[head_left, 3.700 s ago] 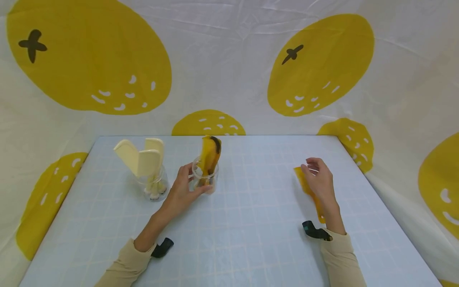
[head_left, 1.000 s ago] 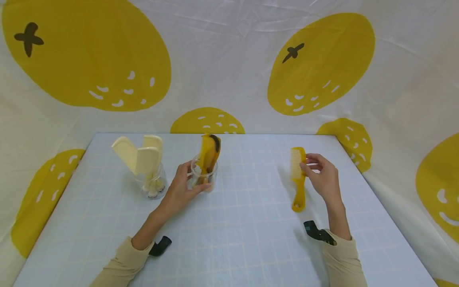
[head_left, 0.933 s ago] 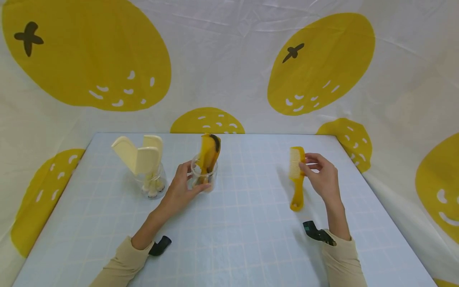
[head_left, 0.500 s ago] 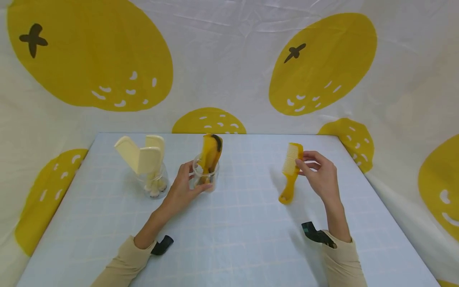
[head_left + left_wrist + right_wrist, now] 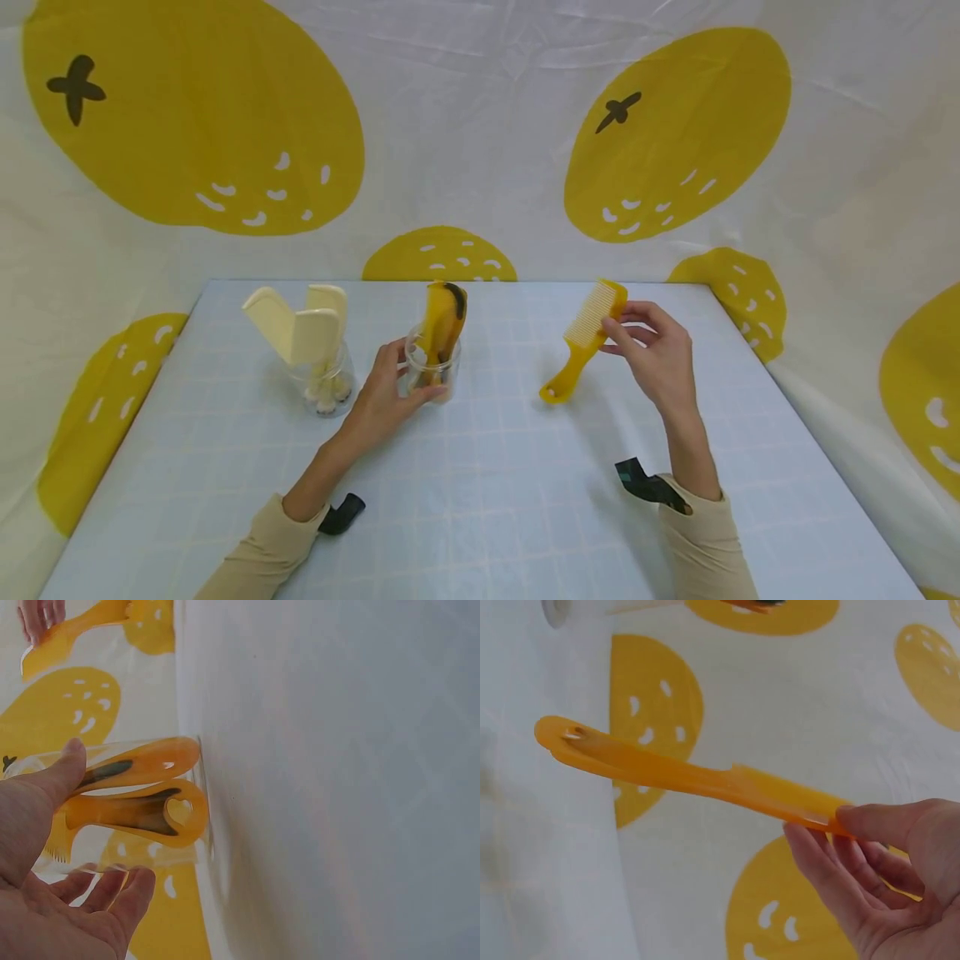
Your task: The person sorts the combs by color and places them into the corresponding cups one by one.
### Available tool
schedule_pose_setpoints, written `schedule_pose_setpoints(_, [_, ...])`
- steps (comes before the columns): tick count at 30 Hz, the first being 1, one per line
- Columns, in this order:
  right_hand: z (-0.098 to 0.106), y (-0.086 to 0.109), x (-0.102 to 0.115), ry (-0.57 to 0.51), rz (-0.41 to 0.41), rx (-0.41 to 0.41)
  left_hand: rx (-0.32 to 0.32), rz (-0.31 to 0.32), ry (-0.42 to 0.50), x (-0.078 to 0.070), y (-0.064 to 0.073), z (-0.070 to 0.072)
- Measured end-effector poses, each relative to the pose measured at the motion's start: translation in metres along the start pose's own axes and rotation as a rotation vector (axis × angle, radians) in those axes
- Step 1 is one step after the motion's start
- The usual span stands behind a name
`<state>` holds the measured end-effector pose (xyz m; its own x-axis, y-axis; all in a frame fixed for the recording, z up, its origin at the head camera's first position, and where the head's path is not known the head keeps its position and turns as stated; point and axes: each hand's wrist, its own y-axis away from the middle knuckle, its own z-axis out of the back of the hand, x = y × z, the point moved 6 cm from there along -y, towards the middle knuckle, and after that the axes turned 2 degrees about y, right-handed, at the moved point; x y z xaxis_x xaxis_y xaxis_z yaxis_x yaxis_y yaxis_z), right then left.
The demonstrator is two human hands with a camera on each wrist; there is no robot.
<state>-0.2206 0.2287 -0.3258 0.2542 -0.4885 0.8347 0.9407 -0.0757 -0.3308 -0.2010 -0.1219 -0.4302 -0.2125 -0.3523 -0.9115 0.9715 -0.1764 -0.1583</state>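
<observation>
My left hand (image 5: 381, 393) grips a clear jar (image 5: 444, 385), fingers on its far left side and thumb along the front. Two yellow-and-dark combs (image 5: 442, 321) stand handles down in that jar; the left wrist view shows a heart-shaped hole in one handle (image 5: 142, 810). To the right, my right hand (image 5: 654, 354) pinches a plain yellow comb (image 5: 592, 317) by its spine, between thumb and fingertips. This comb is held above the table, tilted, its teeth facing left and its holed handle end (image 5: 562, 735) pointing down-left toward the jar.
Left of my left hand stands a second clear jar (image 5: 341, 379) with several cream, flat-headed utensils (image 5: 313, 335) leaning outward. A pale blue checked cloth covers the table (image 5: 480, 500). Behind hangs a white curtain (image 5: 465, 150) with big yellow fruit prints.
My right hand has lifted the yellow comb off the table and moved it left and back, its handle swinging round toward the jar. My left hand keeps its grip on the jar.
</observation>
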Motion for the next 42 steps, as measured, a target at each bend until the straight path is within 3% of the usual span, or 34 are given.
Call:
schedule_pose_setpoints(17, [-0.022, -0.009, 0.025, -0.195, 0.036, -0.025, -0.005, -0.004, 0.001, 0.000, -0.001, 0.000])
schedule_pose_setpoints(28, [-0.038, -0.013, 0.044, -0.379, 0.045, 0.011, -0.007, 0.005, -0.010, 0.000, -0.001, 0.000])
schedule_pose_setpoints(42, [-0.067, -0.019, 0.073, -0.565, 0.102, -0.054, -0.004, -0.006, 0.009, 0.001, 0.000, 0.001])
